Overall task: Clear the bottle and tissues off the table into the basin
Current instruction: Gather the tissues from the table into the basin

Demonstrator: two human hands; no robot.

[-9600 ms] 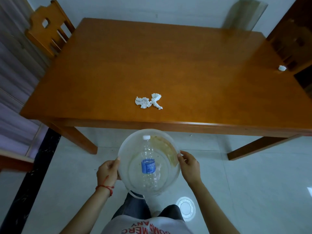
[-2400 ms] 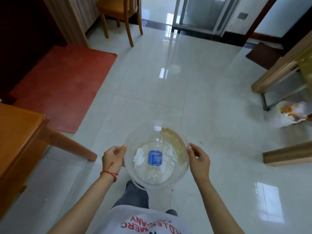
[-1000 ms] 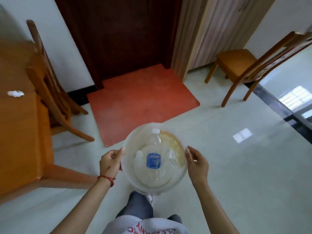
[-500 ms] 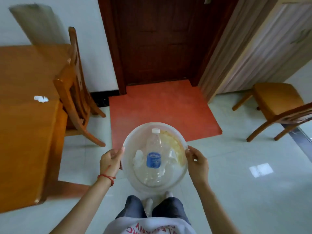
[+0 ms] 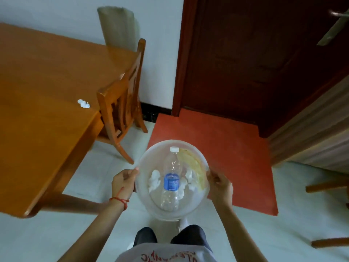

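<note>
I hold a clear plastic basin [image 5: 145,159] in front of me over the floor. My left hand [image 5: 123,182] grips its left rim and my right hand [image 5: 219,185] grips its right rim. Inside lies a clear bottle [image 5: 171,178] with a blue label and a white cap, cap pointing away from me. Crumpled white tissues [image 5: 154,181] lie on both sides of the bottle in the basin. One small white tissue [image 5: 83,104] rests on the wooden table [image 5: 37,91], near its right edge.
A wooden chair [image 5: 120,103] is tucked at the table's right side. A red mat [image 5: 217,154] lies before a dark door [image 5: 255,53]. Another chair's legs [image 5: 328,186] show at the right edge. The floor is pale tile.
The view has swung left: the table and chair now fill more of the left side and the tissue on it is nearer. My hands still hold the basin the same way.
</note>
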